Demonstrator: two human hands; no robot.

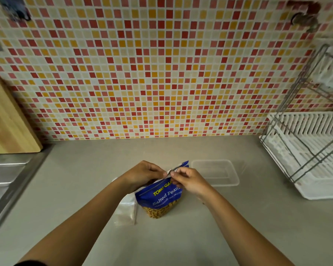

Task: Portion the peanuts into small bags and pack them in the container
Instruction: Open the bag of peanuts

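Note:
A blue bag of salted peanuts [160, 200] stands on the grey counter, with peanuts showing through its clear lower window. My left hand [142, 174] pinches the bag's top edge from the left. My right hand [188, 180] pinches the same top edge from the right, fingers curled on the strip. Small clear plastic bags [126, 211] lie flat on the counter just left of the peanut bag, partly under my left forearm. A clear rectangular plastic container [217, 172] sits on the counter behind and to the right of my right hand.
A white dish rack with a wire frame [308, 150] fills the right side of the counter. A wooden cutting board [8, 121] leans on the tiled wall at the left, above a steel sink edge [6, 181].

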